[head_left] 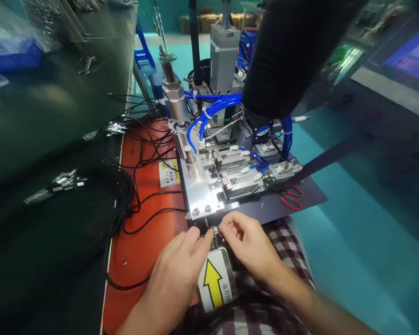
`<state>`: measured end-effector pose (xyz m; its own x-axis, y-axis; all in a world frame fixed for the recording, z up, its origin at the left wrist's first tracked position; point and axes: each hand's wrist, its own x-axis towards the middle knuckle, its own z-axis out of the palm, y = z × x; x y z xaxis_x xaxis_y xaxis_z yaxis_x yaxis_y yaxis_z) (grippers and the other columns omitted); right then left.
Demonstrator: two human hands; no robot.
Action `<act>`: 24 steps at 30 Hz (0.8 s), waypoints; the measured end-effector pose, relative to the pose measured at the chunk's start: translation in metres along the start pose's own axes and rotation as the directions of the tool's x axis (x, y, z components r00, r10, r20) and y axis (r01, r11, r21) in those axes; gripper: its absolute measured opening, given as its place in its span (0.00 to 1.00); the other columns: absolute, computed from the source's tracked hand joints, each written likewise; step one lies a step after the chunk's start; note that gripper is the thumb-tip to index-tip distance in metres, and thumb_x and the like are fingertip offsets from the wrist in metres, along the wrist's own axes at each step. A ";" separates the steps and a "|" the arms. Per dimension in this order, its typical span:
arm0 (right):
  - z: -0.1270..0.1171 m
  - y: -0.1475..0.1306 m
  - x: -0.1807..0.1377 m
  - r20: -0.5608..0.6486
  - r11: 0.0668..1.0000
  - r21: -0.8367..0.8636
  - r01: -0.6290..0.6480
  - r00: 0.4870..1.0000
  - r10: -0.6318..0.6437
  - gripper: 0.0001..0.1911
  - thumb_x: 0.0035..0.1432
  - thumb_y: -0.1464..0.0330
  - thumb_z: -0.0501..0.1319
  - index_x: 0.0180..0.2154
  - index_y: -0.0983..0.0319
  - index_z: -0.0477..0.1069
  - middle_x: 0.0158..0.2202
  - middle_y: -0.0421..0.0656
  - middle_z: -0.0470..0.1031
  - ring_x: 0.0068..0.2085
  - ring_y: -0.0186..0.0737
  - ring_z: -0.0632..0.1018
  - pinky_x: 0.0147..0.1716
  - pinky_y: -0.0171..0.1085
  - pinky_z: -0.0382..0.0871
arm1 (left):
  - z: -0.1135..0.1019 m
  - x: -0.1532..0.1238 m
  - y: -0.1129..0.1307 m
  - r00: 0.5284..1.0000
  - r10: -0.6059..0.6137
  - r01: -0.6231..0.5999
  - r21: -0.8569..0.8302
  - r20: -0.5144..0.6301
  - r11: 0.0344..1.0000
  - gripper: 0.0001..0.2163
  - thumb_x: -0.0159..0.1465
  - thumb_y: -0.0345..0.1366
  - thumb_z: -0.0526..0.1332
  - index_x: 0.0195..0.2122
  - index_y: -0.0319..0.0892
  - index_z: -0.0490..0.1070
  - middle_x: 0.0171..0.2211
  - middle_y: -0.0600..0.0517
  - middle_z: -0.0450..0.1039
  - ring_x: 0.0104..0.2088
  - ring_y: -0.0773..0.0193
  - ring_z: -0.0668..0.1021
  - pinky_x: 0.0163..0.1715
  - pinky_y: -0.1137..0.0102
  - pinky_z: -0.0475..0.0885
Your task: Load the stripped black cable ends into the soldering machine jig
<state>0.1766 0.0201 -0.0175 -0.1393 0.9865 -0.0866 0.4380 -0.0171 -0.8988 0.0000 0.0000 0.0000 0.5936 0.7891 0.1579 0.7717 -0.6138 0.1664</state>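
Note:
Both hands meet at the near edge of a metal assembly machine [202, 193]. My left hand [179, 265] has thumb and fingers closed at the left side of a small metal connector with thin wires [216, 230]. From the right, my right hand [246, 237] pinches close against the same small part, its fingers curled. A thin red wire shows between the hands. What exactly lies within each fingertip grip is too small to make out. Just below sits a white label with a yellow arrow [212, 284].
Red-handled scissors [291, 197] lie on the dark plate at the right. Black cables [125, 200] coil over the orange panel [139, 256] and the dark table at the left. Blue air hoses [219, 102] and a large black cylinder [286, 56] rise behind the machine's clamps.

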 end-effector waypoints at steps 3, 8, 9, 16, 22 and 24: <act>0.003 0.002 0.000 -0.002 0.999 0.014 -0.035 0.999 0.035 0.09 0.60 0.68 0.54 0.27 0.60 0.63 0.23 0.37 0.66 0.25 0.35 0.67 0.25 0.34 0.60 | 0.002 -0.004 -0.002 0.998 0.022 -0.023 -0.018 -0.051 1.000 0.20 0.60 0.19 0.51 0.54 0.32 0.65 0.33 0.46 0.66 0.28 0.58 0.71 0.24 0.66 0.72; 0.002 0.001 -0.001 0.035 0.987 0.098 -0.126 0.992 0.123 0.10 0.61 0.64 0.54 0.29 0.60 0.65 0.22 0.36 0.66 0.22 0.33 0.66 0.22 0.33 0.59 | 0.004 -0.004 -0.004 0.997 0.028 -0.032 -0.045 -0.072 0.998 0.19 0.61 0.20 0.51 0.53 0.32 0.65 0.31 0.47 0.65 0.27 0.59 0.70 0.23 0.66 0.71; 0.002 -0.001 -0.001 0.038 0.987 0.099 -0.129 0.991 0.125 0.10 0.61 0.64 0.54 0.29 0.60 0.66 0.22 0.35 0.65 0.22 0.33 0.66 0.22 0.33 0.58 | 0.004 -0.004 -0.004 0.997 0.029 -0.032 -0.047 -0.078 0.998 0.19 0.61 0.20 0.51 0.53 0.32 0.65 0.31 0.47 0.65 0.27 0.60 0.69 0.23 0.66 0.71; 0.008 -0.009 0.004 -0.009 0.992 0.086 -0.094 0.995 0.095 0.08 0.58 0.67 0.57 0.27 0.60 0.66 0.18 0.32 0.57 0.19 0.31 0.60 0.19 0.33 0.53 | 0.006 -0.006 -0.004 0.999 0.012 -0.015 -0.058 -0.045 0.998 0.20 0.61 0.21 0.51 0.55 0.34 0.63 0.32 0.48 0.65 0.28 0.60 0.69 0.25 0.66 0.71; 0.013 0.004 0.000 -0.083 0.980 0.194 -0.048 0.994 0.065 0.05 0.56 0.70 0.57 0.27 0.61 0.67 0.21 0.33 0.59 0.21 0.31 0.60 0.20 0.32 0.54 | 0.005 -0.007 -0.006 0.999 0.014 -0.016 -0.044 -0.052 0.999 0.20 0.63 0.22 0.49 0.56 0.35 0.62 0.33 0.47 0.65 0.29 0.60 0.69 0.26 0.66 0.71; 0.011 0.005 0.001 -0.067 0.960 0.262 -0.097 0.991 0.119 0.05 0.56 0.70 0.57 0.27 0.61 0.68 0.21 0.34 0.61 0.22 0.31 0.61 0.20 0.31 0.55 | 0.005 -0.007 -0.006 0.998 0.019 -0.022 -0.053 -0.055 0.998 0.20 0.62 0.21 0.49 0.55 0.35 0.63 0.32 0.47 0.65 0.29 0.60 0.69 0.25 0.67 0.71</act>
<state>0.1687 0.0187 -0.0268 -0.0262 0.9862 -0.1637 0.2013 -0.1552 -0.9672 -0.0074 -0.0015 -0.0071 0.5949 0.7748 0.2140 0.7452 -0.6314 0.2143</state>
